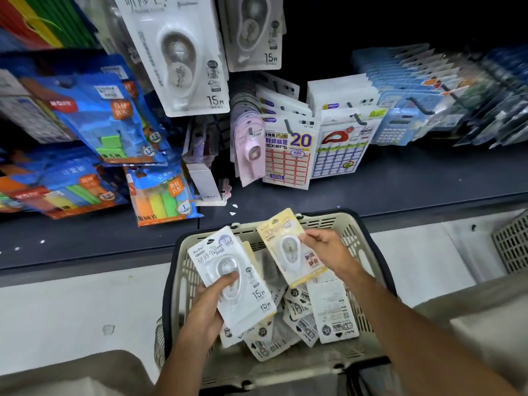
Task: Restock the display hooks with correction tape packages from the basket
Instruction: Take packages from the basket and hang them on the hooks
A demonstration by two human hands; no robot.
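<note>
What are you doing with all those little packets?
A person is restocking a shop display. The left hand holds a small stack of white correction tape packages, and the right hand pinches a yellow package. Both are held over the basket, which has many more packages in it. Matching white packages already hang on hooks above the shelf.

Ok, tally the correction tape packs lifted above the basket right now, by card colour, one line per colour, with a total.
White card correction tape pack, in the left hand grip: at least 2, stacked
Pale yellow card correction tape pack, pinched by the right hand: 1
Total: at least 3
</note>
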